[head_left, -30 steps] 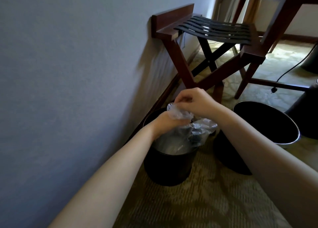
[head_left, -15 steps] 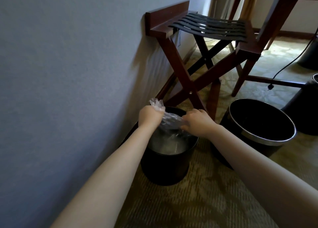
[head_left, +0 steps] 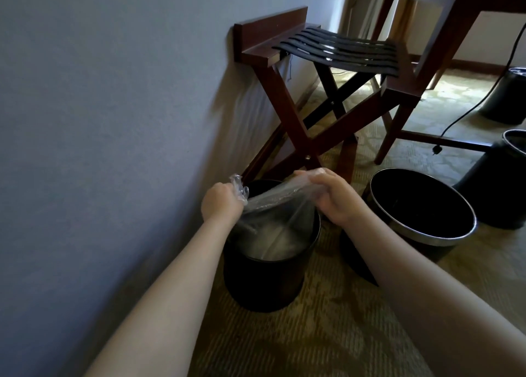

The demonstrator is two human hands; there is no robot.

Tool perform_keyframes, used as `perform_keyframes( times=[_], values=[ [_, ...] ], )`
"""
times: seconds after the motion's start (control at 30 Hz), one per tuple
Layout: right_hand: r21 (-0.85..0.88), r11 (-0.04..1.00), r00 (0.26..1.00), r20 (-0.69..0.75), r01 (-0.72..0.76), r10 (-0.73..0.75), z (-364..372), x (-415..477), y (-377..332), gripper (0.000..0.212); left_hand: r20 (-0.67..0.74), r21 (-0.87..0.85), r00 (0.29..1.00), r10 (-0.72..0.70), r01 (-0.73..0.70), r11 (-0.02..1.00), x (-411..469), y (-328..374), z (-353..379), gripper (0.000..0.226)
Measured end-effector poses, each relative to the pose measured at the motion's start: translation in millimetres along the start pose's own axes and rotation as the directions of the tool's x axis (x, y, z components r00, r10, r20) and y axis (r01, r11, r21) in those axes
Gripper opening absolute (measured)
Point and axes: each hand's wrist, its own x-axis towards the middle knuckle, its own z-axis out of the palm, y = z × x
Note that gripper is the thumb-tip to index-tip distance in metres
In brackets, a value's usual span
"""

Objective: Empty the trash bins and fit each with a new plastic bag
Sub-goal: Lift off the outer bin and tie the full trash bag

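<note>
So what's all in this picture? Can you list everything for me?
wall: one, blue-grey, left side
carpet: one, patterned beige, floor
folding rack: one, red-brown wood with black straps, against the wall
table: one, red-brown wood, top right, partly seen
cable: one, black, trailing to the carpet at right
bin by the wall: one, black, upright before the rack
plastic bag: one, clear, hanging into that bin
tilted bin: one, black with silver rim, right of the first
far bins: two, dark, right edge, cut off
left hand: one, grips the bag's wall-side edge
right hand: one, grips the opposite edge
</note>
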Motion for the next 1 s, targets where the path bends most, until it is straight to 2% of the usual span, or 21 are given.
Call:
perform_keyframes(
  times=[0.07, 0.1, 0.13, 0.17, 0.2, 0.23, 0.27, 0.3, 0.33, 0.4, 0.47, 0.5, 0.53, 0.57, 0.6, 0.67, 0.7, 0.73, 0.83, 0.9, 1.0],
  values=[
    [0.240, 0.971, 0.999, -0.033, -0.008, 0.016, 14, 4, 5, 0.017, 0.007, -0.056, 0.999, 0.041, -0.041, 0.998, -5, 6, 2, 0.034],
    [0.266, 0.964, 0.996, -0.080, -0.016, 0.039, 23, 7, 8, 0.021, 0.002, -0.105, 0.999, 0.045, -0.044, 0.994, -7, 9, 3, 0.032],
    [0.177, 0.984, 0.986, -0.160, -0.012, 0.040, 30, 10, 12, 0.024, -0.003, -0.167, 0.999, 0.035, -0.035, 0.985, -8, 11, 4, 0.030],
    [-0.058, 0.998, 0.966, -0.260, -0.009, -0.006, 32, 13, 16, 0.023, -0.002, -0.239, 1.000, 0.013, -0.013, 0.971, -8, 13, 4, 0.030],
    [-0.413, 0.910, 0.947, -0.302, -0.022, -0.114, 31, 14, 22, 0.020, -0.011, -0.309, 1.000, -0.004, 0.001, 0.951, -7, 15, 4, 0.031],
    [-0.727, 0.686, 0.951, -0.233, -0.031, -0.204, 29, 14, 28, 0.015, -0.016, -0.387, 1.000, -0.026, 0.018, 0.922, -5, 18, 4, 0.030],
    [-0.903, 0.430, 0.971, -0.121, -0.021, -0.206, 28, 13, 36, 0.010, -0.031, -0.484, 0.999, -0.040, 0.020, 0.875, -4, 21, 4, 0.028],
    [-0.970, 0.244, 0.990, -0.051, -0.019, -0.129, 27, 12, 43, 0.007, -0.018, -0.604, 0.998, -0.056, 0.034, 0.796, -4, 25, 4, 0.023],
    [-0.990, 0.137, 0.999, -0.022, -0.015, -0.045, 27, 11, 49, 0.008, 0.027, -0.723, 0.998, -0.051, 0.054, 0.688, -5, 29, 3, 0.018],
    [-0.999, 0.030, 0.998, -0.009, -0.011, 0.058, 28, 12, 62, 0.012, 0.099, -0.835, 0.995, -0.021, 0.095, 0.543, -9, 38, 1, 0.027],
    [-1.000, -0.024, 0.997, 0.003, 0.005, 0.077, 28, 16, 69, 0.009, 0.117, -0.866, 0.993, 0.012, 0.096, 0.491, -13, 46, 1, 0.030],
    [-1.000, -0.011, 0.998, 0.001, 0.002, 0.070, 27, 18, 71, 0.008, 0.102, -0.855, 0.994, 0.036, 0.069, 0.514, -14, 48, 1, 0.023],
    [-0.998, 0.054, 0.999, -0.019, -0.021, 0.049, 26, 21, 71, 0.008, 0.068, -0.799, 0.995, 0.074, 0.010, 0.601, -14, 49, 1, 0.012],
    [-0.982, 0.177, 0.998, -0.068, -0.068, 0.009, 25, 23, 69, 0.008, 0.035, -0.678, 0.991, 0.125, -0.068, 0.732, -14, 48, -1, 0.008],
    [-0.926, 0.358, 0.989, -0.143, -0.123, -0.031, 25, 25, 66, 0.008, 0.033, -0.532, 0.983, 0.183, -0.138, 0.835, -13, 45, 1, 0.021],
    [-0.654, 0.735, 0.959, -0.284, -0.178, -0.021, 25, 28, 54, 0.020, 0.121, -0.312, 0.967, 0.224, -0.177, 0.933, -14, 38, 3, 0.056],
    [-0.508, 0.847, 0.959, -0.282, -0.159, 0.011, 23, 28, 49, 0.033, 0.163, -0.247, 0.965, 0.205, -0.161, 0.956, -15, 36, 4, 0.073],
    [-0.409, 0.903, 0.970, -0.241, -0.130, 0.030, 19, 29, 46, 0.047, 0.190, -0.172, 0.965, 0.181, -0.149, 0.974, -15, 35, 5, 0.084],
    [-0.413, 0.905, 0.994, -0.075, -0.101, 0.077, 13, 27, 37, 0.071, 0.239, -0.039, 0.959, 0.156, -0.150, 0.988, -13, 35, 7, 0.096],
    [-0.475, 0.873, 0.994, -0.046, -0.110, 0.100, 15, 28, 36, 0.063, 0.254, -0.072, 0.948, 0.190, -0.177, 0.982, -11, 35, 8, 0.098],
    [-0.474, 0.875, 0.993, -0.094, -0.105, 0.068, 23, 30, 37, 0.034, 0.264, -0.149, 0.922, 0.284, -0.252, 0.956, -13, 37, 11, 0.096]
  ],
)
